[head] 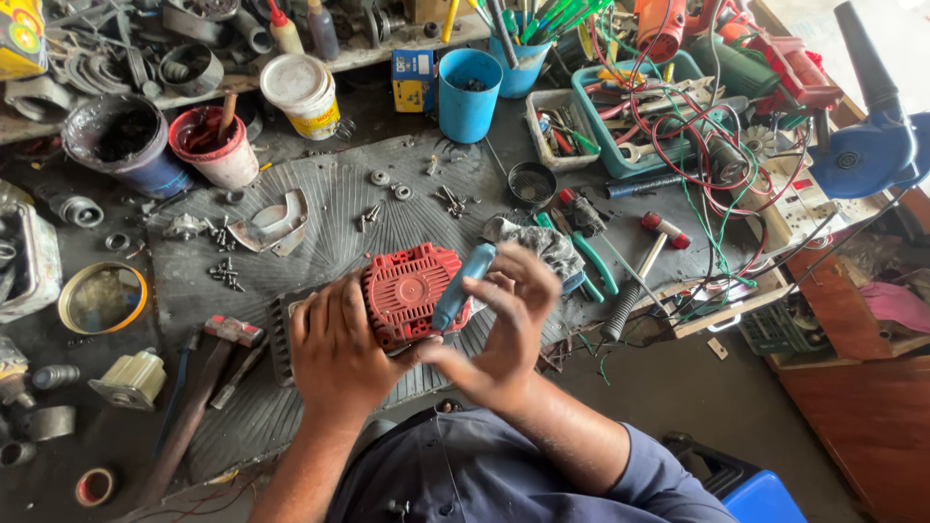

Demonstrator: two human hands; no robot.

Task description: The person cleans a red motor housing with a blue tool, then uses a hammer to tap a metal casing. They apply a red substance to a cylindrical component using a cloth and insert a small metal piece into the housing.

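Observation:
My left hand (334,349) grips a round red plastic motor cover (407,286) with ribbed vents, held over a grey ribbed rubber mat (320,218). My right hand (504,324) holds a blue-handled screwdriver (460,286) against the cover's right side, its tip hidden behind the cover and my fingers. Loose screws (225,274) and washers (380,178) lie scattered on the mat beyond the cover. A grey metal bracket (276,225) rests on the mat to the upper left.
A hammer (208,373) lies at the mat's left edge. Green-handled pliers (591,257), a rag (538,240) and a second hammer (644,266) sit to the right. Blue cups (468,95), paint tubs (215,145), a teal tool tray (635,107) and tangled wires crowd the back. A blue blower (872,145) stands far right.

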